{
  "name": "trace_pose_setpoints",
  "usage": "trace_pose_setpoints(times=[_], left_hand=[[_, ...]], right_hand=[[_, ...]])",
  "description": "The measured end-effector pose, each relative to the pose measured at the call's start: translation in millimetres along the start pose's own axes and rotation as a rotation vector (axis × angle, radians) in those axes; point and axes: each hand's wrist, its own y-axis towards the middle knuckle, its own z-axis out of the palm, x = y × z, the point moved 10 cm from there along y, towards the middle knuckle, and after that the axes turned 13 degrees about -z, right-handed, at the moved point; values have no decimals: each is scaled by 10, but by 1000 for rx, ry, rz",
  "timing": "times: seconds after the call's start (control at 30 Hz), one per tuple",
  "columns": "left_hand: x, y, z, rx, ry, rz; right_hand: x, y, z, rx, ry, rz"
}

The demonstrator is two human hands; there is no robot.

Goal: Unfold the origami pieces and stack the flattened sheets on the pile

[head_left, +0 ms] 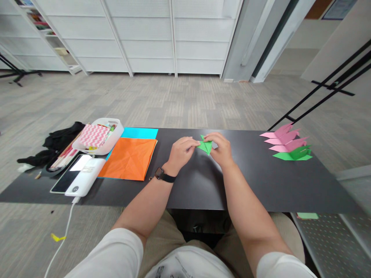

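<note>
A small green folded paper [205, 146] lies at the middle of the black table [203, 181]. My left hand [182, 151], with a dark watch on its wrist, pinches the paper's left edge with closed fingers. My right hand [221, 148] presses and grips the paper's right side, fingers curled over it. Both hands rest low on the tabletop.
An orange sheet [129, 158] lies over blue sheets [140, 133] at the left. Beside them stand a white tray [100, 136] of patterned paper, a phone [71, 173] and a white power bank [85, 177]. Finished pink and green folded pieces [288, 146] sit at the right.
</note>
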Motion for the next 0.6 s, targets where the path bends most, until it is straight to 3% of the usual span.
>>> trace_pose_setpoints(times=[0.13, 0.6], left_hand=[[-28, -6, -8, 9, 32, 22], [-21, 43, -24, 33, -75, -61]], right_hand=[[16, 9, -14, 9, -41, -23], [-124, -7, -33, -17, 148, 96]])
